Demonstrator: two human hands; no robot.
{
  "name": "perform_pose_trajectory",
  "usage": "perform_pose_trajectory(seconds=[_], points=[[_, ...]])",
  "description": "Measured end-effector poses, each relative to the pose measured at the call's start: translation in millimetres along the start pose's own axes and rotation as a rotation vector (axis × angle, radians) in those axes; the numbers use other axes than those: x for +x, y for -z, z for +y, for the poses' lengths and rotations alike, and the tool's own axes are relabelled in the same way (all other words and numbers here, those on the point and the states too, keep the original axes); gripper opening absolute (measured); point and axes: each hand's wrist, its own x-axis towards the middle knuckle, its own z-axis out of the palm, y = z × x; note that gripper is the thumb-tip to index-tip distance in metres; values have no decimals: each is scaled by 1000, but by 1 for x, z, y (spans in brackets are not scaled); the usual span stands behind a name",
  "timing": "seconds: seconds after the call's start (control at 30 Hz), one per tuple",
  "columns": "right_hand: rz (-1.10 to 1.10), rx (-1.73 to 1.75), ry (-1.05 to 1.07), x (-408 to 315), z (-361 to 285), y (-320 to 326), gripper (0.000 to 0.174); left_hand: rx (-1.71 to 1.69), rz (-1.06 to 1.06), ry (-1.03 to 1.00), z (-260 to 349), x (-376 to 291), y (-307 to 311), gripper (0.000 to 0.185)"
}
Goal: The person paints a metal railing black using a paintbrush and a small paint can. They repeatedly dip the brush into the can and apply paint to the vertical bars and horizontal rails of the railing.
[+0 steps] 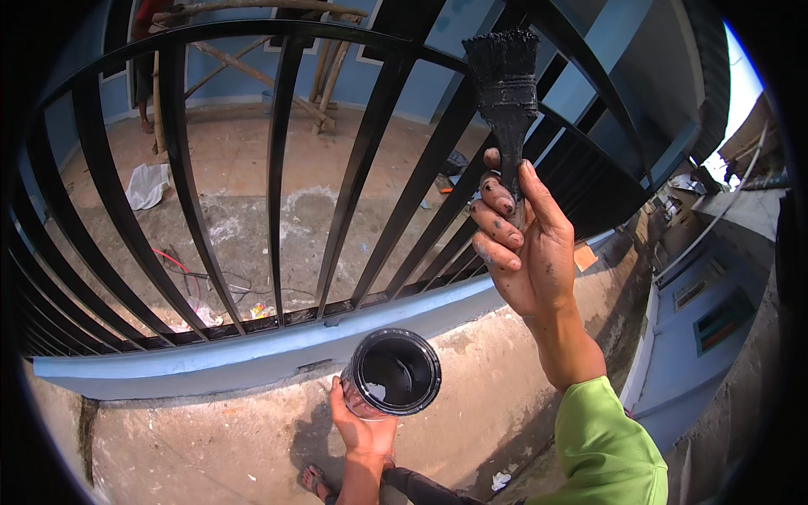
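Observation:
My right hand (pixel 527 233) grips a flat paintbrush (pixel 505 82) by its handle, bristles up. Brush and handle are coated in black paint, and dark specks mark the fingers. The bristles stand in front of the upper part of a black metal railing (pixel 278 189); whether they touch it I cannot tell. Lower down, my left hand (pixel 366 429) holds an open paint can (pixel 394 372) from below and at its side. Dark, glossy paint shows inside, with a pale reflection on it. The railing's bars rise from a light blue low wall (pixel 252 341).
Behind the railing, bamboo scaffolding (pixel 322 113) stands near a person's leg (pixel 144 113). A white sheet (pixel 148 186), a red cable (pixel 180 265) and scraps lie on that floor. On my side are a concrete ground (pixel 202 435), crumpled white litter (pixel 500 481) and a blue building (pixel 682 328) at right.

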Motion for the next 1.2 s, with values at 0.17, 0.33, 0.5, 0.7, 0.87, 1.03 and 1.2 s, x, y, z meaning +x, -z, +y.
perform_pose_trajectory(seconds=[0.17, 0.33, 0.5, 0.7, 0.87, 1.03, 1.2], points=[[-28, 237, -39, 47, -9, -37, 32, 89, -42, 37, 42, -22, 8, 59], [56, 391, 6, 75, -22, -55, 23, 78, -39, 70, 69, -36, -1, 55], [49, 446, 143, 33, -3, -68, 29, 24, -39, 102, 80, -41, -2, 48], [134, 490, -37, 74, -8, -70, 22, 123, -55, 139, 81, -52, -7, 56], [98, 376, 110, 67, -12, -66, 21, 82, -9, 169, 74, -56, -2, 58], [81, 330, 6, 54, -11, -64, 22, 65, -29, 171, 77, -60, -1, 50], [112, 178, 86, 81, -22, -55, 22, 46, -71, 187, 72, -61, 1, 49]])
